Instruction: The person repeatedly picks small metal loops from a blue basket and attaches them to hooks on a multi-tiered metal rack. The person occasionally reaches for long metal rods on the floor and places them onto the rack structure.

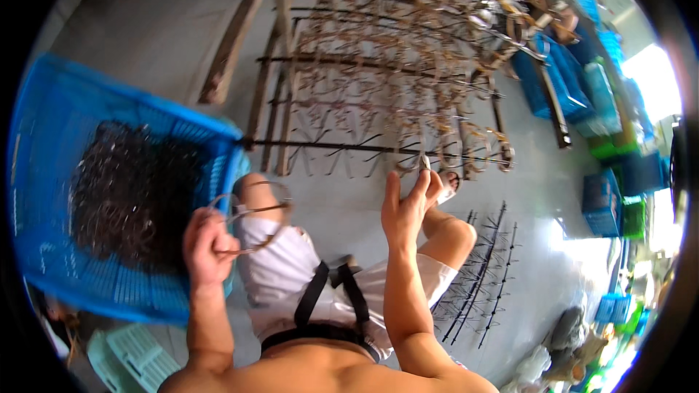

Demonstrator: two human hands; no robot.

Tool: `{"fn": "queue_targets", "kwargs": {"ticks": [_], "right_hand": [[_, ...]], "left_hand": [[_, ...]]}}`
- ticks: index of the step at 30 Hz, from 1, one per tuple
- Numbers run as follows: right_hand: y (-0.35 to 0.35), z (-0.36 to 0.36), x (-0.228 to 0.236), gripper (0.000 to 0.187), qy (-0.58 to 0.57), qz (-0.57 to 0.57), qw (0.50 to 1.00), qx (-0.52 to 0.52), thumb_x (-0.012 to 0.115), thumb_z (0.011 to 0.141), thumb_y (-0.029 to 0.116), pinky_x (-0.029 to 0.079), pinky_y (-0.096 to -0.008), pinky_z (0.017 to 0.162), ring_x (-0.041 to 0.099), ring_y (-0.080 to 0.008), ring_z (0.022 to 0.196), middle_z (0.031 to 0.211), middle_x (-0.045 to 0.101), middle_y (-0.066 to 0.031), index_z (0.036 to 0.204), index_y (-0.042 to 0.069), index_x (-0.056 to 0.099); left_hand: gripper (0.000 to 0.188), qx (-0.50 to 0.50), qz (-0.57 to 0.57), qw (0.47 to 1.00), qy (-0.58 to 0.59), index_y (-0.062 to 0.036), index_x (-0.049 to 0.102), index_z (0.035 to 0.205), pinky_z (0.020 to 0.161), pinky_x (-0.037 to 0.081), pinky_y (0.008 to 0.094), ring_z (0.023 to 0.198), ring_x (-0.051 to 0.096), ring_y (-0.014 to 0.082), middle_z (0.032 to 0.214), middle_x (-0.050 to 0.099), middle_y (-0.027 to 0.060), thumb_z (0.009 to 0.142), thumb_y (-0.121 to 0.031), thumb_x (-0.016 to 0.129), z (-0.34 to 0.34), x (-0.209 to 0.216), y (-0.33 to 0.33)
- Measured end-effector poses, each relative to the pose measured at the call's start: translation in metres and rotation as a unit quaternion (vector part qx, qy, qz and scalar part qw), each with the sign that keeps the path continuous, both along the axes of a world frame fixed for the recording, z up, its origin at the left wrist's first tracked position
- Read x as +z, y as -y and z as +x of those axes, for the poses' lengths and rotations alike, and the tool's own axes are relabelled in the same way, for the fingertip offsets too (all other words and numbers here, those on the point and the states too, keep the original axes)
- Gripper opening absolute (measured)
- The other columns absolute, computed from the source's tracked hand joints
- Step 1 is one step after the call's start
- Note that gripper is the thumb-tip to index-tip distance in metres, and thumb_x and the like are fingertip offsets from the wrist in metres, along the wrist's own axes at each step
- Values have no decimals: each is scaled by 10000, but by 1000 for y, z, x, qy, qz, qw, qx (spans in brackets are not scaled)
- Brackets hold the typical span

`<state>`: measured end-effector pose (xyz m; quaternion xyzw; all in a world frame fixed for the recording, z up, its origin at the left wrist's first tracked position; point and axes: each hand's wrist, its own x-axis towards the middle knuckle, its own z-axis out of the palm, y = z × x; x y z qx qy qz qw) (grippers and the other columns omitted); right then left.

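Observation:
My left hand is closed on thin brown hoop-like pieces, which curve out to its right over my left thigh. Beside that hand stands a blue plastic crate with a tangled heap of dark, thin curved pieces inside. My right hand reaches up to the lowest dark bar of a rack. Its fingers are stretched out, with the thumb apart from the index finger. At the fingertips is a small pale, shiny thing; I cannot make out what it is.
The wooden rack ahead carries several hooked bars hung with amber curved pieces. More dark hooked bars lie on the floor at right. Blue bins line the right side. A pale green plastic stool is at lower left.

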<state>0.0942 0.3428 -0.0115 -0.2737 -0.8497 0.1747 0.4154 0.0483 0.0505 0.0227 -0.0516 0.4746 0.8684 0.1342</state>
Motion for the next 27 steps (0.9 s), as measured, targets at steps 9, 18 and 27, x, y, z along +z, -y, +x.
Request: {"fn": "queue_targets", "kwargs": {"ticks": [9, 18, 27], "right_hand": [[54, 16, 25, 485, 238, -344, 654, 631, 706, 786, 237, 455, -360, 718, 546, -309, 858, 970, 524, -162, 1157, -19, 529], [114, 34, 3, 399, -53, -575, 685, 444, 432, 957, 140, 354, -320, 969, 473, -183, 1074, 1138, 504, -114, 1303, -40, 344], [41, -31, 5, 186, -193, -506, 816, 202, 388, 981, 153, 444, -225, 507, 527, -95, 529, 592, 545, -40, 991, -24, 446]], "left_hand": [[203, -29, 39, 993, 110, -92, 518, 888, 373, 174, 191, 399, 226, 30, 545, 337, -46, 965, -263, 440, -5, 17, -40], [164, 54, 176, 972, 149, -121, 467, 883, 517, 312, 246, 480, 252, 79, 541, 250, -42, 953, -269, 445, 20, 0, -80], [304, -109, -146, 980, -84, -71, 480, 842, 712, 457, 313, 836, 516, 156, 922, 535, 98, 961, -328, 368, 20, -24, -75]]}}
